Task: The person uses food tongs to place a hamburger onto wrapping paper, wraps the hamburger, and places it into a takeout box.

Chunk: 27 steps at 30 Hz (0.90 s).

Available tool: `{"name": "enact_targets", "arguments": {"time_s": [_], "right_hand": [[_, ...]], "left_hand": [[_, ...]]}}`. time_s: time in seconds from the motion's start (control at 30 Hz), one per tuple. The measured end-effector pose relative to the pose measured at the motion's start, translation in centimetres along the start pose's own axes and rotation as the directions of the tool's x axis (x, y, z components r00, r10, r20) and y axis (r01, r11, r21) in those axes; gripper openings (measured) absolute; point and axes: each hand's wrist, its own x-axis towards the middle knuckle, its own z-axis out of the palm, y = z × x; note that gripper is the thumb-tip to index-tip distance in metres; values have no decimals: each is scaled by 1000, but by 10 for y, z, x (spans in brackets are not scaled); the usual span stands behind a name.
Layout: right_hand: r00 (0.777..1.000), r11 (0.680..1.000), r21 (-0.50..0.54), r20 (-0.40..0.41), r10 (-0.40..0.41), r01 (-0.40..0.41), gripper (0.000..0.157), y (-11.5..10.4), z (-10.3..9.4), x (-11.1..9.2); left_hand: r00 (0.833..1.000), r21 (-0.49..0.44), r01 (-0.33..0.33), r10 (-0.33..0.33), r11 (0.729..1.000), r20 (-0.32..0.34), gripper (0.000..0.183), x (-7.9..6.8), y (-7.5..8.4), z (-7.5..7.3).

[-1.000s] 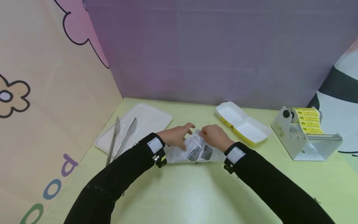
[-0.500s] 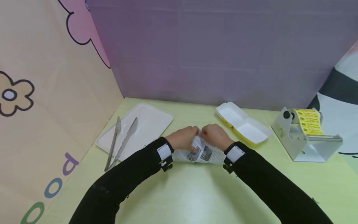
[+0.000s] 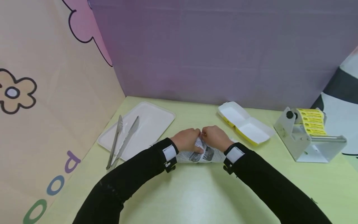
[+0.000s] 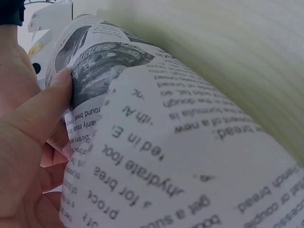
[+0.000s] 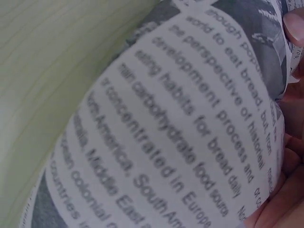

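Observation:
A puffed bundle of newsprint-patterned wrapping paper (image 3: 211, 155) lies across the table in the head view; whatever is inside it is hidden. At its upper edge my left hand (image 3: 185, 140) grips the paper, the thumb lying on the printed front. My right hand (image 3: 216, 137) pinches the same upper edge, close against the left. Up close in the left wrist view, the left thumb (image 4: 47, 102) presses on the wrapping paper (image 4: 156, 142) while fingers curl behind. Fingers of the right hand (image 5: 282, 199) sit behind the wrapping paper (image 5: 161, 133) in the right wrist view.
A white tray (image 3: 156, 116) stands at the back left, with metal tongs (image 3: 125, 143) lying over its near side. Behind my right hand is an opened white-and-yellow takeaway box (image 3: 255, 129). A label dispenser (image 3: 300, 143) holding yellow labels stands at the right.
My left hand has moved right and its spread fingers have closed on the paper, beside the right hand. The right hand keeps its hold, nearly still.

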Motion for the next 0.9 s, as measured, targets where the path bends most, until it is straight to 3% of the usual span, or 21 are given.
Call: {"name": "enact_targets", "arguments": {"time_s": [0.33, 0.43, 0.6, 0.9], "right_hand": [[1000, 999, 39, -15, 3, -2, 17, 14, -2, -7], [997, 994, 82, 19, 75, -76, 21, 27, -10, -14], [973, 963, 144, 52, 224, -229, 23, 62, -22, -38], [946, 944, 69, 61, 318, -322, 23, 106, -27, -73]], "left_hand": [[998, 59, 28, -31, 998, 50, 70, 4, 3, 3], [997, 64, 39, -43, 997, 67, 69, 5, 3, 3], [995, 40, 39, -42, 998, 86, 68, 5, 4, 3], [995, 16, 36, -38, 999, 95, 65, 2, 4, 1]]}}
